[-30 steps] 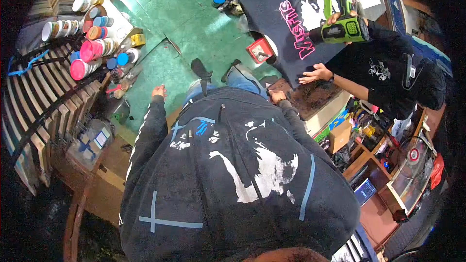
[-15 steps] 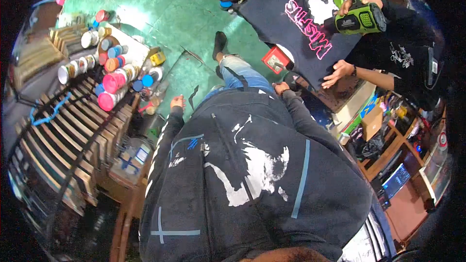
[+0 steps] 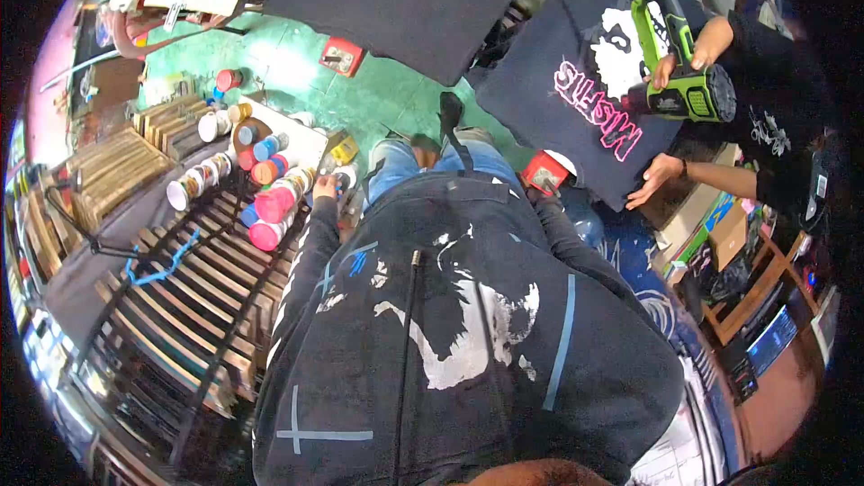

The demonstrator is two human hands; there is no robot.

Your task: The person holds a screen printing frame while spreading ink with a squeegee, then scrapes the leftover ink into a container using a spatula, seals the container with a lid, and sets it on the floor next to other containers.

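Observation:
My left hand (image 3: 326, 187) hangs at my side beside the paint jars, its fingers loosely curled and nothing visible in it. My right hand (image 3: 541, 192) is low by my other hip, near a red metal piece (image 3: 545, 171); its fingers are mostly hidden. To the right, a co-worker's hand grips a green and black handheld blower (image 3: 688, 94), pointed at a dark shirt (image 3: 540, 81) printed with a white face and pink-outlined "MISFITS" lettering. The co-worker's other hand (image 3: 657, 178) is spread at the shirt's edge.
Several paint jars (image 3: 273, 205) stand at the left, above a rack of wooden-framed screens (image 3: 193, 292). More frames (image 3: 121, 175) lie behind. Another dark shirt-covered platen (image 3: 387, 0) and a red metal piece (image 3: 342, 56) are ahead. A monitor (image 3: 772, 339) is at the right.
My view has moved forward and tipped up, so more of the platen ahead shows. My feet have shifted in a step. The co-worker still holds the blower over the shirt.

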